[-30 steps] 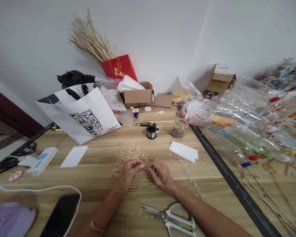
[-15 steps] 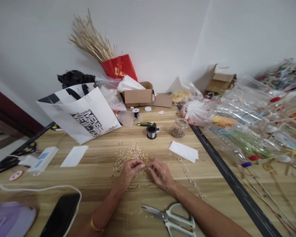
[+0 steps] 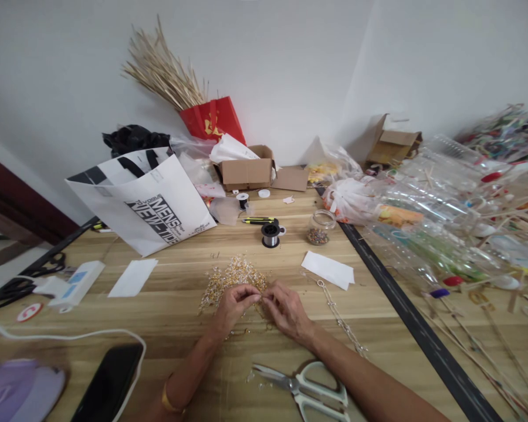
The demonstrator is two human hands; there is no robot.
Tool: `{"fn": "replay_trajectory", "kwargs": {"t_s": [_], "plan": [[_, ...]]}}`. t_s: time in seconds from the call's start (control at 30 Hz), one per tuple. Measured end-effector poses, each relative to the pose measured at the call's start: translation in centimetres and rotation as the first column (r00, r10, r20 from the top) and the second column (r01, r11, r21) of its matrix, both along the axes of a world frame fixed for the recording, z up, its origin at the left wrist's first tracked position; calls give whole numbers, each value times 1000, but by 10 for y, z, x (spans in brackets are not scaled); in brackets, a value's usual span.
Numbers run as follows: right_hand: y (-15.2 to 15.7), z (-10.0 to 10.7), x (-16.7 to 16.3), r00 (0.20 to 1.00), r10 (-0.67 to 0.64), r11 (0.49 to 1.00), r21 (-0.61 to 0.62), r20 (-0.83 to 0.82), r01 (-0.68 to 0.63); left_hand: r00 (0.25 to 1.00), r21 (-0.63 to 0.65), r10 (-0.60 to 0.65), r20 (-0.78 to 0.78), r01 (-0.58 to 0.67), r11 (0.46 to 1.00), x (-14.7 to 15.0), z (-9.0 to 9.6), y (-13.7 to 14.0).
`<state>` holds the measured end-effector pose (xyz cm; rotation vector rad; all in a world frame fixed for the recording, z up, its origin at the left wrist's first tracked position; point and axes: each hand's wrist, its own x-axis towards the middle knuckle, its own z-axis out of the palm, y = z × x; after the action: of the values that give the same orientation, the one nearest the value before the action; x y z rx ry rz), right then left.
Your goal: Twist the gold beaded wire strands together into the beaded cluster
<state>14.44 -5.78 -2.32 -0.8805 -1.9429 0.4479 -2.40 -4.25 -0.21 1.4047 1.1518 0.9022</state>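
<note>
My left hand (image 3: 236,305) and my right hand (image 3: 287,309) meet fingertip to fingertip at the near edge of a loose pile of gold and clear beads (image 3: 235,274). Both are closed in a pinch; whatever sits between the fingertips is too small to make out. To the right of my right hand lies a beaded strand (image 3: 337,310) with a ring at its far end. Scissors (image 3: 305,387) with pale handles rest below my right forearm, blades pointing left. A few loose beads (image 3: 246,331) lie just below my hands.
Behind the pile stand a wire spool (image 3: 270,235), a yellow-black cutter (image 3: 259,221) and a glass jar (image 3: 320,228) of beads. White paper (image 3: 328,268) lies right. A white bag (image 3: 145,199), power strip (image 3: 73,287) and phone (image 3: 110,384) are left. Plastic bottles (image 3: 422,252) crowd the right.
Both hands stay over the near edge of the beads, with only slight shifts of the fingers. Nothing else has visibly moved.
</note>
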Motion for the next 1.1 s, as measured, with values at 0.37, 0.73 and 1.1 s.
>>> {"fn": "replay_trajectory", "kwargs": {"t_s": [0.37, 0.73, 1.1], "plan": [[1, -5, -1, 999, -18, 999, -36, -34, 16, 998, 31, -11, -54, 12, 999, 0, 3, -1], [4, 1, 4, 950, -141, 973, -215, -279, 81, 996, 109, 63, -56, -57, 992, 5, 4, -4], [17, -13, 8, 833, -313, 894, -438, -455, 96, 998, 55, 57, -5, -56, 997, 8, 1, -5]]}}
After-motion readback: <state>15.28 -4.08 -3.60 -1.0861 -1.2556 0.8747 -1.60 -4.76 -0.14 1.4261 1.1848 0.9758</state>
